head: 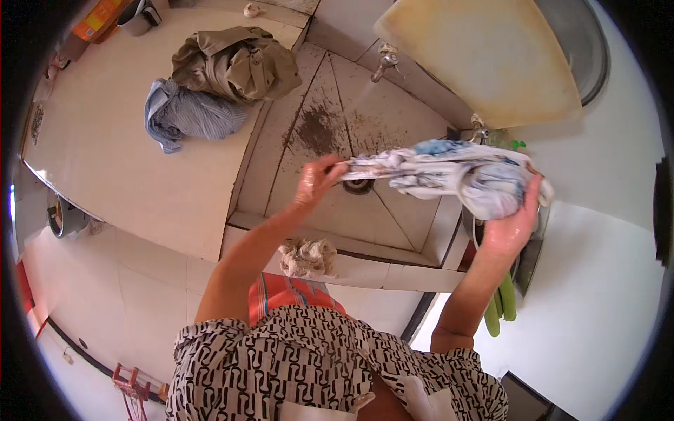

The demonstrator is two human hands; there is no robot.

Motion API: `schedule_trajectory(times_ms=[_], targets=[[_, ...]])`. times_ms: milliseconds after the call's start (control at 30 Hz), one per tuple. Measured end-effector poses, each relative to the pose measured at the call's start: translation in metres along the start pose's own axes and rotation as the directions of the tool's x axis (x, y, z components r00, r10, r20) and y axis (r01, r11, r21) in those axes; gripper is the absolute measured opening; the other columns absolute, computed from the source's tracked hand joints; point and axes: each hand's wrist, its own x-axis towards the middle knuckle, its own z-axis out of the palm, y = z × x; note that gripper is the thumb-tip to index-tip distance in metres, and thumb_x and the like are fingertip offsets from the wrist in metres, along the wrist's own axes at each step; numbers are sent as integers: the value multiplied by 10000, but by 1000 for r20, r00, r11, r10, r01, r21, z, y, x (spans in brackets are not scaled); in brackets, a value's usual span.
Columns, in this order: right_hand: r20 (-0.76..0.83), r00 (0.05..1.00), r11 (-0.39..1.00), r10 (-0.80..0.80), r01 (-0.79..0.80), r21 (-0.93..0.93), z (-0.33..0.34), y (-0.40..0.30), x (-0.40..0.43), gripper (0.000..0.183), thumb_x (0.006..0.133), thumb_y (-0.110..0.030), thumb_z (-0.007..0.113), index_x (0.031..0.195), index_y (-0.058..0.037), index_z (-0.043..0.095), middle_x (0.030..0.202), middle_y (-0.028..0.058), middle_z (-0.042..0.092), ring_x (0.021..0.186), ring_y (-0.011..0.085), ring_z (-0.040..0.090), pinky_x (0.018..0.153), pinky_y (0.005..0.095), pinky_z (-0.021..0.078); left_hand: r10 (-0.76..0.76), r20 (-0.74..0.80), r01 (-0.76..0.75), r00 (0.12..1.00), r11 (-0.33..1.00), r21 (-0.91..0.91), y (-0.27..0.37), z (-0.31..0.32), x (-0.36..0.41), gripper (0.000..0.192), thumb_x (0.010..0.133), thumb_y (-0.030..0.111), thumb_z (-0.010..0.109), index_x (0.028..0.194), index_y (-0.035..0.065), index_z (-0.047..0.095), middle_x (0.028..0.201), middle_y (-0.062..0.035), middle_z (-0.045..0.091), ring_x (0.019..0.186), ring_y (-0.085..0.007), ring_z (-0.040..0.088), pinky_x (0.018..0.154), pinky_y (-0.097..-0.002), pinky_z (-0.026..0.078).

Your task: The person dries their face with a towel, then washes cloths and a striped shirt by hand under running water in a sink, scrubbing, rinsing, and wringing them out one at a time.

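Observation:
Above the tiled sink basin (295, 200), a white cloth with blue and dark patterning (437, 168) is stretched between both hands. My left hand (317, 179) pinches its narrow, gathered end. My right hand (511, 226) holds the bunched, thicker end at the right, with the fingers partly hidden by the fabric. Both hands look wet. Below the cloth's left part, the round drain (358, 186) is partly covered. Dark specks (318, 129) are scattered over the basin floor. The metal tap (387, 60) sticks out from the back wall.
On the left counter (105, 131) lie a khaki garment (237, 63) and a blue striped garment (195, 113). A crumpled beige rag (308, 257) rests on the front ledge. A stained board (479, 58) leans at the back right, near a second tap (478, 130). Green vegetables (500, 305) show at the right.

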Motion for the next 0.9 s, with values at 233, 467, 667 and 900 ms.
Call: schedule_trajectory(times_ms=[233,467,667,900], targets=[[-43,997,996,-70,72,49,32,-12,4,462,1024,-317,466,1350,11,472,1376,154,492,1279,319,453,1087,493,354,-230,-492,207,840,973,-102,-57,-66,18,278,949,253,617,794,25,653,715,-6,600,626,-92,495,540,-290,379],[-137,954,963,-267,259,-72,77,-24,2,474,1012,-361,480,1315,3,509,1353,124,504,1248,280,483,1069,463,386,-441,-407,242,800,857,-454,-10,-47,11,300,930,311,636,841,25,656,684,-6,601,614,-105,558,540,-257,455],[-176,872,889,-458,444,-110,95,5,17,457,988,-438,475,1296,-106,537,1330,63,532,1245,261,490,1078,488,366,-283,-276,190,919,928,-320,-8,-72,-6,319,925,343,656,1105,80,646,879,-14,641,813,-136,636,678,-304,535],[-94,888,779,450,-442,-445,-71,268,64,240,887,-173,665,1082,-34,645,1026,63,661,922,148,625,820,303,508,-326,-256,375,910,912,170,-54,-61,9,538,748,47,771,1247,95,574,1073,-66,619,973,-181,606,811,-323,523]])
